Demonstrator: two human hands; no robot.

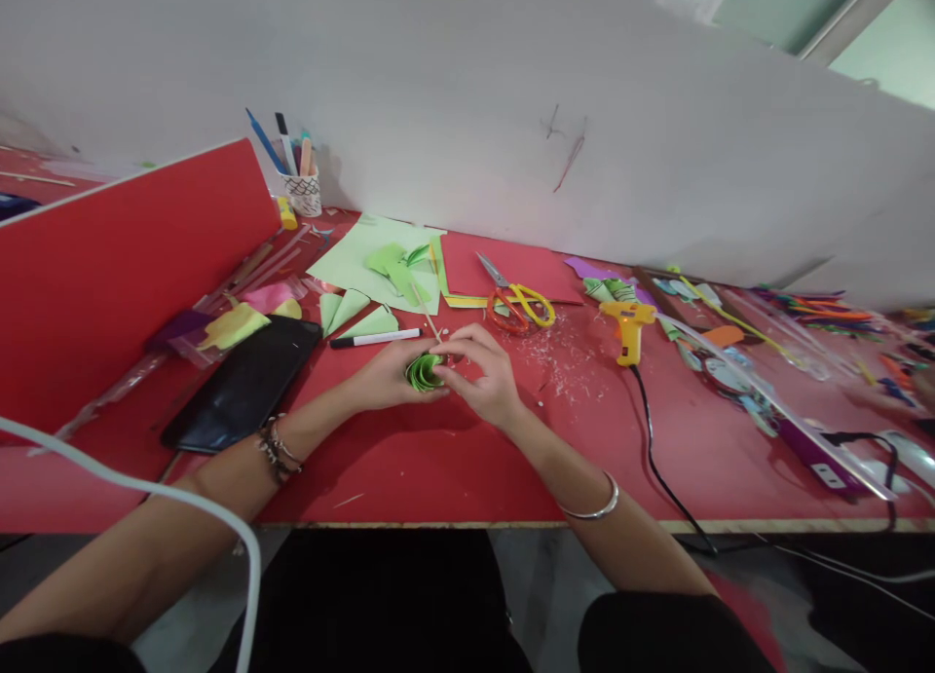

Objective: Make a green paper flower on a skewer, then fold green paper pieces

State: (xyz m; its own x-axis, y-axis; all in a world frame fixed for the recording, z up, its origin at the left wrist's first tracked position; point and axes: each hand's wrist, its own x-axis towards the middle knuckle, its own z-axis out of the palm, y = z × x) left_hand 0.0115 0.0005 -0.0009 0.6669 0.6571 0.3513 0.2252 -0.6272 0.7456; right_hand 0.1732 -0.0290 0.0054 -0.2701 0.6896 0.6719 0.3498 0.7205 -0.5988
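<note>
Green paper, rolled into a coil (421, 373), sits at the centre of the frame between both hands. The left hand (385, 373) grips its left side; the right hand (482, 373) pinches its rim between thumb and fingers. A stick (424, 308) slants up and left just above the coil; whether any finger holds it, I cannot tell. Near the left hand lies a marker (376, 338). Scissors (514, 295) rest above the right hand, and a glue gun (629, 330) lies right of centre.
</note>
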